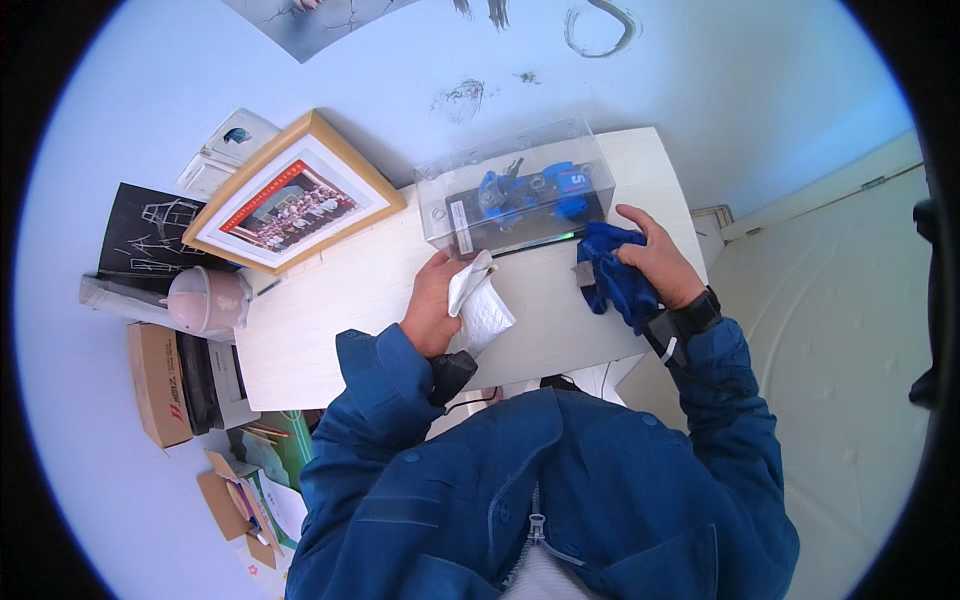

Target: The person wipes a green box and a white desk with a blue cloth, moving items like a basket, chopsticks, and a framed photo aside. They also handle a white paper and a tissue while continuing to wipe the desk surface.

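In my left hand (431, 308) is a folded white tissue (484, 308), pinched near its top and hanging over the table. My right hand (662, 262) grips a crumpled dark blue cloth (612, 272), with a small grey tag at its left side. Just beyond both hands stands a clear display case (460, 185) on a dark base. Inside it is a blue toy model (515, 195), its details blurred by the clear walls. The left fingers are close to the case's near left corner; the cloth lies by its near right corner.
The pale tabletop (330, 340) carries a wood-framed group photo (385, 195) leaning at the back left. A pink rounded container (203, 300) stands at the left edge, before a black drawing board (140, 230). Cardboard boxes (158, 385) sit lower left. A white wall rises behind the table.
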The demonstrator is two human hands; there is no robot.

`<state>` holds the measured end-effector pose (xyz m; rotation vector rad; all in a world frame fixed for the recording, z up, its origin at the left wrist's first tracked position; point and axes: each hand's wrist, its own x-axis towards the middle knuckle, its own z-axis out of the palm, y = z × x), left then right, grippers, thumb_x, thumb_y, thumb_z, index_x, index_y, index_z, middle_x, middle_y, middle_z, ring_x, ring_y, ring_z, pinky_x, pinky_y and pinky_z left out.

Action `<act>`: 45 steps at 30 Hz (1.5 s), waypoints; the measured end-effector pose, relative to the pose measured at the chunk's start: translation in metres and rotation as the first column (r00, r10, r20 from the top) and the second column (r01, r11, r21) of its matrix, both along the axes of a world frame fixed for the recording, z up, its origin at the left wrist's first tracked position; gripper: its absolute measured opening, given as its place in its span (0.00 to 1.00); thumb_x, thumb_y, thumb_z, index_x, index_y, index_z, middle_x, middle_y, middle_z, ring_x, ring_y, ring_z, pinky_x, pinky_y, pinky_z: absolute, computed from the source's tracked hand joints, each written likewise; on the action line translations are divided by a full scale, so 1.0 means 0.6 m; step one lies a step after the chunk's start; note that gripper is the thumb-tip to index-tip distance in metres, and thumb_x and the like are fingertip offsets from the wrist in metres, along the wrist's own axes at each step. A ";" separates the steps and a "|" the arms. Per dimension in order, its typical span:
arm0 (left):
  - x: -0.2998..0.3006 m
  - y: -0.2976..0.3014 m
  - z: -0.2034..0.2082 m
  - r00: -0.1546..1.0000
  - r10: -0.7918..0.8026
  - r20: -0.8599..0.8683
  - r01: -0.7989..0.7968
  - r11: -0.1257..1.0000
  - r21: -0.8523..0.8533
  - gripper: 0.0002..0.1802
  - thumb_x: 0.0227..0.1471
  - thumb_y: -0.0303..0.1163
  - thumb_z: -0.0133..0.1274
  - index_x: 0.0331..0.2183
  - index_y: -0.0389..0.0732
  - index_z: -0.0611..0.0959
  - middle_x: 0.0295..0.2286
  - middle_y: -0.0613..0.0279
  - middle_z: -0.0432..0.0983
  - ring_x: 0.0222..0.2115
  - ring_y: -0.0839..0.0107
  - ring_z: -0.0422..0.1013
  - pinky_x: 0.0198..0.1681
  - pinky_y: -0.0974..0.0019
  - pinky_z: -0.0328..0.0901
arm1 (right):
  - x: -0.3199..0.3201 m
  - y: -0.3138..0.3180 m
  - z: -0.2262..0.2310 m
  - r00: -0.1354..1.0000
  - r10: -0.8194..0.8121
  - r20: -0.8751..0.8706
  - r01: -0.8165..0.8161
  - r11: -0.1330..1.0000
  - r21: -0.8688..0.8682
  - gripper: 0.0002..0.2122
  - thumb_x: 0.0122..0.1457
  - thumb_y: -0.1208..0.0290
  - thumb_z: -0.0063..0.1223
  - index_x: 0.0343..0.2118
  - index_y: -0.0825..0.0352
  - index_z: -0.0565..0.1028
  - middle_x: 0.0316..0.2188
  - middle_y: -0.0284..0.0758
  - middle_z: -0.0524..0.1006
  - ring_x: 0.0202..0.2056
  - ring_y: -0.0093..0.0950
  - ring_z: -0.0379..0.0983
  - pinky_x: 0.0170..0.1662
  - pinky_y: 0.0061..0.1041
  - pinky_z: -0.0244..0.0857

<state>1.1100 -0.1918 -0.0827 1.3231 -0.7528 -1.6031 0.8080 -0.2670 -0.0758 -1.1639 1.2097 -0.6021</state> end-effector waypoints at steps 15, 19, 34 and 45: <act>-0.032 -0.064 -0.008 0.999 0.016 0.030 -0.014 0.998 -0.059 0.16 0.49 0.20 0.50 0.43 0.37 0.78 0.38 0.57 0.76 0.38 0.65 0.74 0.41 0.67 0.69 | 0.008 -0.031 -0.035 0.983 -0.101 0.156 0.100 0.995 0.013 0.36 0.48 0.73 0.50 0.63 0.68 0.53 0.58 0.48 0.62 0.49 0.31 0.68 0.51 0.25 0.65; -0.017 -0.054 -0.016 0.670 -0.077 0.739 0.460 0.823 -0.332 0.22 0.39 0.15 0.50 0.41 0.36 0.80 0.42 0.48 0.73 0.45 0.51 0.69 0.48 0.62 0.64 | 0.012 -0.032 -0.040 0.978 -0.102 0.180 0.104 0.995 -0.001 0.37 0.48 0.72 0.50 0.63 0.69 0.52 0.58 0.47 0.62 0.50 0.31 0.67 0.53 0.25 0.64; 0.042 -0.018 -0.027 0.522 -0.037 0.852 0.546 0.782 -0.300 0.35 0.44 0.24 0.55 0.56 0.34 0.66 0.52 0.50 0.68 0.51 0.57 0.65 0.58 0.63 0.56 | -0.088 -0.013 -0.073 0.639 -0.555 -0.532 0.062 0.727 -0.684 0.24 0.47 0.67 0.56 0.49 0.66 0.71 0.46 0.42 0.75 0.47 0.38 0.72 0.52 0.32 0.65; 0.160 0.158 0.014 0.882 -0.095 0.461 0.225 0.945 -0.236 0.26 0.48 0.25 0.54 0.50 0.31 0.72 0.23 0.73 0.61 0.22 0.84 0.57 0.26 0.80 0.54 | 0.247 0.236 -0.078 0.876 -0.085 -0.475 -0.330 0.614 -0.717 0.24 0.41 0.75 0.63 0.45 0.60 0.71 0.47 0.38 0.72 0.45 0.39 0.68 0.49 0.35 0.65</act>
